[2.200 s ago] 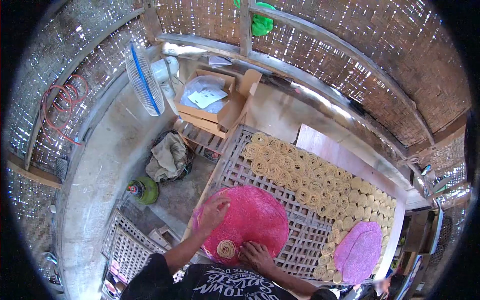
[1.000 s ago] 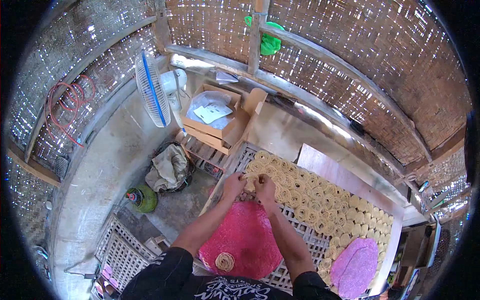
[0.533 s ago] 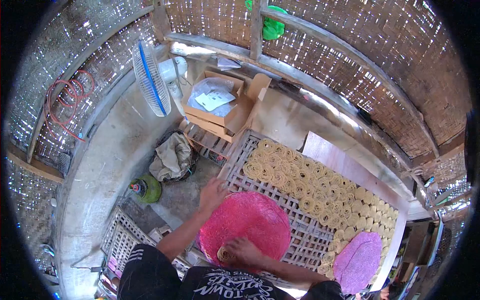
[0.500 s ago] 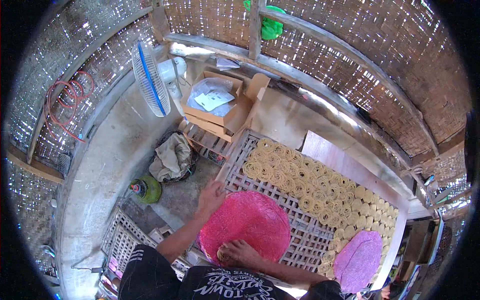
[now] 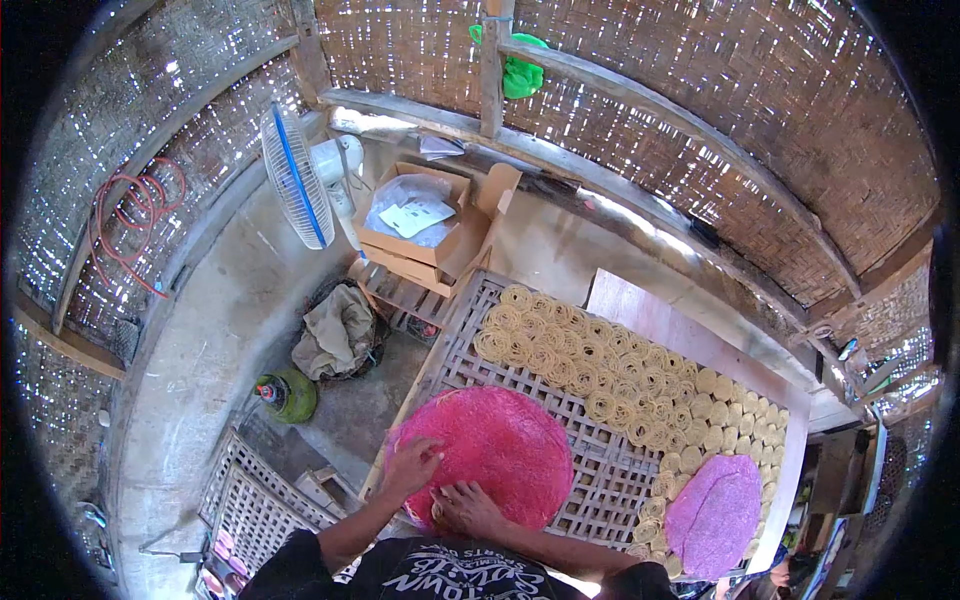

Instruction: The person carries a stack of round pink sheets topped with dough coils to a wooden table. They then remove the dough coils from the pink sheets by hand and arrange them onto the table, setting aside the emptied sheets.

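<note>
A round red mass of fine strands lies at the near left end of the lattice rack. Over its left part is my left hand, fingers slightly bent and apart, nothing visible in them. My right hand rests on its near edge with fingers spread, covering the spot of a small pale coil, now mostly hidden. Many pale yellow coils stand in rows on the rack. On the right, a purple-pink mass lies over some of them.
Beyond the rack are an open cardboard box with plastic and papers, and a fan. To the left are a green gas cylinder, a cloth-topped basket and more lattice racks. A pale board borders the rack's far side.
My left hand has come from the red mass's far left edge nearer to my right hand. Earlier both hands were at the far coils, then returned. The camera view has shifted slightly.
</note>
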Demonstrator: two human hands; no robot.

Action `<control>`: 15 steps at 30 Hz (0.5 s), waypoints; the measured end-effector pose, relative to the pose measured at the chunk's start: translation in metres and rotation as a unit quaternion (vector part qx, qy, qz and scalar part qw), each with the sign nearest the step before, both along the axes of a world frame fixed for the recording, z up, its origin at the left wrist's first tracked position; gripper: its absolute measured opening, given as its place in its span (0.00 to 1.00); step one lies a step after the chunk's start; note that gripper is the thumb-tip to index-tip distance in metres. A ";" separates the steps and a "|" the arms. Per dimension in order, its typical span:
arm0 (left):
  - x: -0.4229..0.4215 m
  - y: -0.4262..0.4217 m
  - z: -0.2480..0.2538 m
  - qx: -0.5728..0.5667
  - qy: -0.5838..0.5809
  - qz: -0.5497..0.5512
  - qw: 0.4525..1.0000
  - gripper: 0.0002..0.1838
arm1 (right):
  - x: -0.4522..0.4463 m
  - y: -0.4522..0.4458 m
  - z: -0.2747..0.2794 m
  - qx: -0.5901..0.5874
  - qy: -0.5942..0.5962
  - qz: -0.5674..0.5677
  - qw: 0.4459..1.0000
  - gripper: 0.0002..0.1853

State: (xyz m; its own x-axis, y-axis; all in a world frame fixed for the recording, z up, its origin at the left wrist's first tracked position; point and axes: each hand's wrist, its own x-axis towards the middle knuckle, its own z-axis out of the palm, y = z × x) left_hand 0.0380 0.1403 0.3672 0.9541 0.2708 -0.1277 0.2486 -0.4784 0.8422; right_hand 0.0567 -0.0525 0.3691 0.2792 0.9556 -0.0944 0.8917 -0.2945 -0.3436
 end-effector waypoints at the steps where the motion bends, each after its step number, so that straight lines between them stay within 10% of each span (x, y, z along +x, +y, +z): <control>1: -0.007 -0.002 -0.008 -0.020 -0.003 0.002 1.000 0.15 | 0.001 0.002 0.001 -0.007 0.010 0.000 1.000 0.24; 15: -0.005 -0.007 -0.022 -0.054 0.021 -0.007 0.998 0.17 | 0.059 -0.055 0.055 -0.051 0.146 -0.147 0.977 0.18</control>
